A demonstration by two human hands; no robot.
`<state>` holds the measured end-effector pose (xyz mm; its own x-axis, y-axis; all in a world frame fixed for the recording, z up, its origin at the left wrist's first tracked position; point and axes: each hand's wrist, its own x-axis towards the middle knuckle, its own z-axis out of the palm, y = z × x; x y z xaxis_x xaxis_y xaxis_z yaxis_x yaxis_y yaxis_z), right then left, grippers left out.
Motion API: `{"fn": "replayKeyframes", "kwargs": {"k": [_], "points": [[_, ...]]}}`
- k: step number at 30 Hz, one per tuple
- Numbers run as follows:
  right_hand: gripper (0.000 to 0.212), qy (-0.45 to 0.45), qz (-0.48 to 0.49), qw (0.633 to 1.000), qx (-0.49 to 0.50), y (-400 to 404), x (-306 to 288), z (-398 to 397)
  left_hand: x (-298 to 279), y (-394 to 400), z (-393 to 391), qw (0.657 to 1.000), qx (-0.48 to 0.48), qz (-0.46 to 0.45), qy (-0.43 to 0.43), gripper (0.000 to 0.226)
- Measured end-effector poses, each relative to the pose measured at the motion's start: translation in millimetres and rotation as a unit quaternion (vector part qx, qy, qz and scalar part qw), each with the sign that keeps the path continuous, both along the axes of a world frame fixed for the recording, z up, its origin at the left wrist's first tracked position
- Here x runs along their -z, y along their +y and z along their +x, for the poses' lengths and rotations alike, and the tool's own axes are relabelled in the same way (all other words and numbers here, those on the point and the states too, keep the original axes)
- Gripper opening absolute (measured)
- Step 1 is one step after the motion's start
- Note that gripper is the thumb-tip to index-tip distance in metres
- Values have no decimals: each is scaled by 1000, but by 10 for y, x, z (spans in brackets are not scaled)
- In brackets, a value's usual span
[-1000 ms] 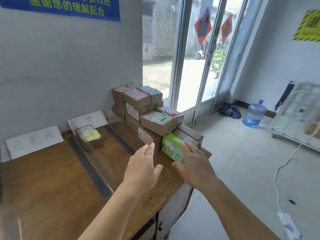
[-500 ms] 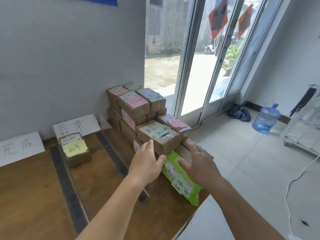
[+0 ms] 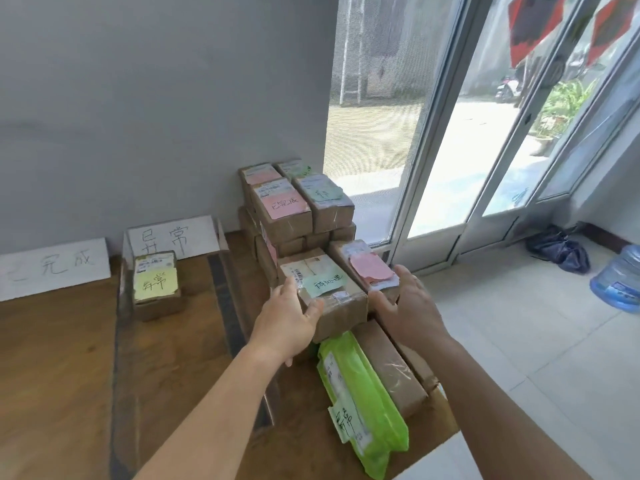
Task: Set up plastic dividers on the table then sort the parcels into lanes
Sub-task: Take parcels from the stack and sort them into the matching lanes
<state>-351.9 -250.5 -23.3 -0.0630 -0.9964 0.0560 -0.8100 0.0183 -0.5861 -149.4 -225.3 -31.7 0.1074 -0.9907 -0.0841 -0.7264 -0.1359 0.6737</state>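
- The left hand [image 3: 289, 320] grips the near left corner of a brown cardboard parcel with a pale green handwritten note [image 3: 323, 289], thumb curled over the front top edge and fingers lying along its left side
- The right hand [image 3: 412, 313] is at the right of that same parcel, fingers spread a little and curved; its fingertips lie against a neighbouring brown box with a pink note on top [image 3: 369, 268], and I cannot tell whether it truly clasps either box
- The green-noted parcel sits at the front of a stack of brown cardboard parcels [image 3: 294, 209] at the right end of a wooden table [image 3: 52, 358], resting on lower boxes
- Just below it lies a bright green plastic mailer bag with white labels [image 3: 360, 403], running toward the table's near edge, with a flat brown taped parcel [image 3: 388, 365] beside it on the right
- Dark strip dividers [image 3: 225, 299] run front to back across the tabletop, forming lanes
- In the lane left of the stack stands a single small brown box with a yellow note [image 3: 156, 285]
- Two white paper signs with handwritten characters [image 3: 173, 237] lean on the grey wall [image 3: 138, 98] behind the lanes
- On the tiled floor to the right are a blue water jug [image 3: 620, 282] and a dark bag [image 3: 557, 251] by the glass door [image 3: 450, 133]
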Motion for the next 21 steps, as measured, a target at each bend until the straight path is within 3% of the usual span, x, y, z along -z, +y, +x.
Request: {"fn": "replayKeyframes", "kwargs": {"k": [6,12,16,21], "points": [[75,-42,46,998,-18,-383,87,-197,65,-66,-199,995,-85,47,-11,75],[66,-79,95,991,-46,-553,153,-254,-29,-47,-284,990,-120,79,-7,58],[54,-90,79,991,-59,-565,185,-271,-26,-49,-327,987,-140,55,53,36],[51,-117,44,991,-55,-534,169,-325,-29,-29,-418,982,-165,15,93,34]]}}
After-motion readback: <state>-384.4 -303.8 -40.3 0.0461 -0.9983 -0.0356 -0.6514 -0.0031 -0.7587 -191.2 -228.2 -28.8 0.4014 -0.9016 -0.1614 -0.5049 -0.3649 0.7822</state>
